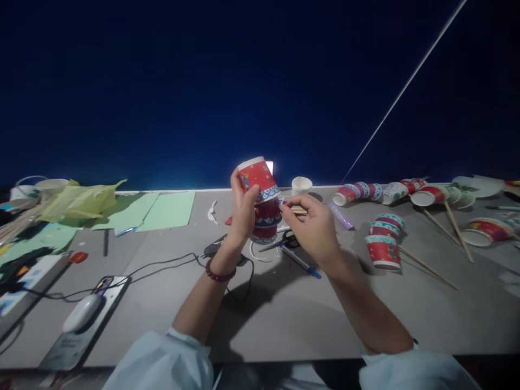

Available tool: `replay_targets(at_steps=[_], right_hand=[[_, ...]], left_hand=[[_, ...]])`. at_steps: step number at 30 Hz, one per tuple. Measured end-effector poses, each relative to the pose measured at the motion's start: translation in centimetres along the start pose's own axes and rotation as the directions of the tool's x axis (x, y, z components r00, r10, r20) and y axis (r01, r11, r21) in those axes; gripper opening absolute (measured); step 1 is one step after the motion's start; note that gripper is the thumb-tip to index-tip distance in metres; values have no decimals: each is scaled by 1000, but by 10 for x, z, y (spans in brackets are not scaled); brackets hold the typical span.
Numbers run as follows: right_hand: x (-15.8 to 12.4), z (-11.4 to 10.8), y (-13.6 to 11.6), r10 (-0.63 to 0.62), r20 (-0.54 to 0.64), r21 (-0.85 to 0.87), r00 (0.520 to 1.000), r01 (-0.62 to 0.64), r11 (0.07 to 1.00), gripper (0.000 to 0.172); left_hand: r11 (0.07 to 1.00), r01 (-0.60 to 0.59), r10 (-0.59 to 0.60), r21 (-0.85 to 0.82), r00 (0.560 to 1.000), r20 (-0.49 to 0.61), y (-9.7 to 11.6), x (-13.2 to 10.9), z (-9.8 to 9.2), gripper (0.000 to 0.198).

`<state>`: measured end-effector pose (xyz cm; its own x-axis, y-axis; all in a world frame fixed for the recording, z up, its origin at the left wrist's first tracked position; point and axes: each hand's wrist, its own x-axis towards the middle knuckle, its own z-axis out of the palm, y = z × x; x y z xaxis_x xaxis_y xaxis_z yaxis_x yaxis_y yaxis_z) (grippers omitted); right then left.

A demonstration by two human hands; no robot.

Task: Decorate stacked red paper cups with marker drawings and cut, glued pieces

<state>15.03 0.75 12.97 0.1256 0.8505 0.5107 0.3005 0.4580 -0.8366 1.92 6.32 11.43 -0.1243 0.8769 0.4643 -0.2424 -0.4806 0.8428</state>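
Observation:
My left hand [242, 211] is wrapped round a stack of red patterned paper cups [260, 179], held tilted above the table. The cups have white and blue wave bands, and the top one has its white rim or base upward. At the stack's right side, my right hand [311, 222] pinches close to the cups, thumb and forefinger together. A small bluish bit shows at those fingertips, too small to name. Below the hands lie black scissors [289, 239] and a blue-capped pen [303, 262]. A plain white paper cup [301, 186] stands behind my right hand.
Several joined patterned cups [384, 244], some with wooden sticks [428, 268], lie at the right. Left are green paper sheets [166, 212], a power strip [30, 284], a phone [83, 325] with a white mouse [82, 313], and a black cable [162, 266].

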Motion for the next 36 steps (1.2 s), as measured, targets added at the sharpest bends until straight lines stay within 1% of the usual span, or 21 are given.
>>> replay_targets(at_steps=[7, 12, 21, 25, 29, 36], right_hand=[[2, 2, 3, -19, 5, -2, 1000, 19, 1000, 6], [2, 2, 2, -30, 7, -19, 1000, 30, 999, 7], [1, 4, 1, -56, 4, -59, 998, 56, 997, 7], [0, 5, 0, -109, -14, -112, 994, 107, 988, 8], [-2, 7, 2, -174, -32, -187, 984, 165, 968, 10], [-3, 8, 6, -212, -58, -246, 975, 192, 950, 12]], left_hand=[[992, -50, 51, 115, 999, -2, -2, -3, -2, 57], [988, -72, 72, 137, 997, 6, 2, -4, -2, 56], [985, -72, 72, 159, 997, 6, 5, -5, -1, 55], [981, -63, 65, 182, 998, -9, 10, -6, 2, 54], [973, -94, 96, 209, 995, 0, 13, -8, 5, 55], [942, -180, 174, 284, 984, 46, 4, -7, 2, 61]])
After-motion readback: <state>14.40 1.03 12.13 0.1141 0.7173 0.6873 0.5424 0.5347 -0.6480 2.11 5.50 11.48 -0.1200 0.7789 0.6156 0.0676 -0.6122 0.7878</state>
